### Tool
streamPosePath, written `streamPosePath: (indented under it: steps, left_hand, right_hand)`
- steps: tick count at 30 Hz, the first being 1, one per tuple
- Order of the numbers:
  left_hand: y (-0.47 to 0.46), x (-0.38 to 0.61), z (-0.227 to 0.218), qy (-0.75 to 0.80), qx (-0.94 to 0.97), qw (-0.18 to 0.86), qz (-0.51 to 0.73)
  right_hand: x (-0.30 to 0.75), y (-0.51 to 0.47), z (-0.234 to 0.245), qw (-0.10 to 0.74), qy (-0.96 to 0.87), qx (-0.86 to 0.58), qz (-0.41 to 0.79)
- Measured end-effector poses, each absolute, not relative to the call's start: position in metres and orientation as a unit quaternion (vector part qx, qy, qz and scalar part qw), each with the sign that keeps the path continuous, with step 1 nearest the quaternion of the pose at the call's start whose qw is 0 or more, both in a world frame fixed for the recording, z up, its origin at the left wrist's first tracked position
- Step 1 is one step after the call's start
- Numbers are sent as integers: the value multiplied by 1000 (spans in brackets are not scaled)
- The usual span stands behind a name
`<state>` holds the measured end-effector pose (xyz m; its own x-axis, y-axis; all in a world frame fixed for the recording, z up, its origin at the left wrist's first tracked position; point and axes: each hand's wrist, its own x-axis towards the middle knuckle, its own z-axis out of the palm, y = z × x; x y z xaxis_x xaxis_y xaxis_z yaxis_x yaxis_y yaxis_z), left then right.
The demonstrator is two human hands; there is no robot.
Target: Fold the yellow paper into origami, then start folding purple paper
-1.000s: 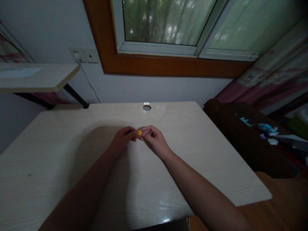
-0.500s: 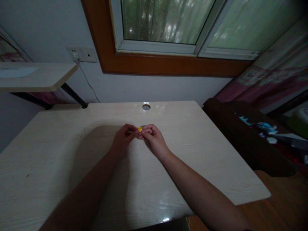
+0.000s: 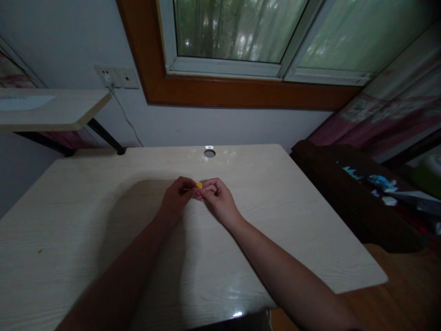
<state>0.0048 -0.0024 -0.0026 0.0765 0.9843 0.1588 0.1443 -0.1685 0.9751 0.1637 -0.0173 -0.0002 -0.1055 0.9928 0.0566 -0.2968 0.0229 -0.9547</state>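
Observation:
A small yellow piece [image 3: 199,185] is pinched between the fingertips of both hands, over the middle of the pale wood-grain desk [image 3: 285,207]. It is too small and too covered by fingers for me to tell its kind. From the left, my left hand [image 3: 177,195] closes thumb and forefinger on it. My right hand [image 3: 219,197] grips it from the other side, with its fingers curled. The fingertips of the two hands meet or nearly meet around the piece.
A round cable hole [image 3: 209,153] sits near the desk's back edge. At the left, a raised shelf [image 3: 79,112] on black legs holds a paper. A white cord hangs from the wall socket [image 3: 108,77]. Dark furniture [image 3: 330,184] with small items stands to the right.
The yellow piece has turned slightly and shifted a little left between the fingers; less of it shows. Both arms stay almost where they were.

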Motion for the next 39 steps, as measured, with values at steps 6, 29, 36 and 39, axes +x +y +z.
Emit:
streamPosePath:
  steps: [6,29,36,39]
  left_hand:
    - [-3,5,0,479,583,437,489]
    - [3,-2,-2,478,541,524,452]
    - [5,-3,-4,484,548,516,446]
    - [5,-3,-6,477,554,515,448]
  right_hand:
    - [164,-17,-7,561,-495,-378,546]
    - [178,-16,3,512,-669,-425,331]
    - [177,-13,-3,524,-618,-429,399]
    - [176,-11,-6,530,-590,-430,431]
